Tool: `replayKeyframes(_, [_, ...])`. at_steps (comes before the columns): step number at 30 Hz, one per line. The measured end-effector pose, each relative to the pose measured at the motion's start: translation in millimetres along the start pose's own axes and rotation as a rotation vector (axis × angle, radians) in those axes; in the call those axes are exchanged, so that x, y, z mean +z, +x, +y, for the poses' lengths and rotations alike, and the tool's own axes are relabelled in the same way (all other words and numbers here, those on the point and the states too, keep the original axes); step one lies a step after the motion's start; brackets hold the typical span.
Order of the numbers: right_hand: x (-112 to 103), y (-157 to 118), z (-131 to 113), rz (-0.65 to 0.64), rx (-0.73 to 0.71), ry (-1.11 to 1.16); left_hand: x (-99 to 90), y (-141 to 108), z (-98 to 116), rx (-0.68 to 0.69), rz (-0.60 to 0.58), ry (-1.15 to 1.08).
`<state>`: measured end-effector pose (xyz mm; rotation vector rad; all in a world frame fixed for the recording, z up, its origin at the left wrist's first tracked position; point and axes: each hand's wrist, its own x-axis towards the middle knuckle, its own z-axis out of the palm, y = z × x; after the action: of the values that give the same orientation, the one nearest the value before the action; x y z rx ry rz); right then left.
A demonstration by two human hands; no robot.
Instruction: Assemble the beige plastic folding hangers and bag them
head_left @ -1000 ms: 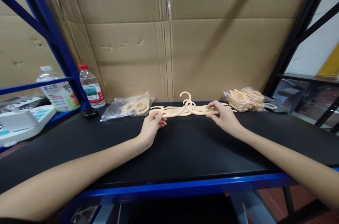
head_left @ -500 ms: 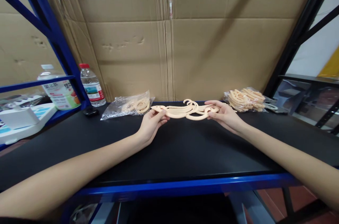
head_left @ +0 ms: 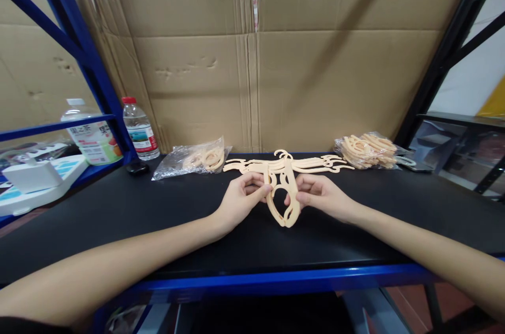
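A cream-coloured folding clothes hanger [head_left: 291,208] is held between both hands, its two arms folded down alongside each other. My left hand [head_left: 246,194] grips its left arm with thumb and fingers. On the other side, my right hand [head_left: 321,193] pinches the right arm. Right behind it, several spread hangers [head_left: 311,164] of the same colour lie in a stack on the black tabletop [head_left: 189,223]. Part of the stack is hidden by the held hanger.
Clear plastic bags with cream hangers lie at the back left [head_left: 193,158] and back right [head_left: 366,151]. A red-capped water bottle [head_left: 140,131] stands near a black object [head_left: 137,167]. Cardboard [head_left: 335,71] walls the back. A white power strip [head_left: 43,181] is at the left.
The hanger has gone from spread wide to folded, with its arms pointing down. Both hands have come closer together and nearer to me, uncovering the stack behind.
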<state>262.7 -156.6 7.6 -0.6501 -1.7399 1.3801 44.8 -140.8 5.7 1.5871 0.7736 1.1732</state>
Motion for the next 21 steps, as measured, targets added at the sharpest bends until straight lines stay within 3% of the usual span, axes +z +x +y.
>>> replayKeyframes(3, [9, -4, -4, -0.061, 0.051, -0.059, -0.1, -1, -1, 0.022, 0.011, 0.024])
replayKeyframes(13, [15, -4, 0, 0.165, 0.065, -0.164, 7.6, -10, 10, 0.088, -0.014, 0.023])
replayKeyframes(21, [18, -4, -8, 0.163, 0.084, -0.197, 11.2, -14, 18, 0.116, -0.038, 0.101])
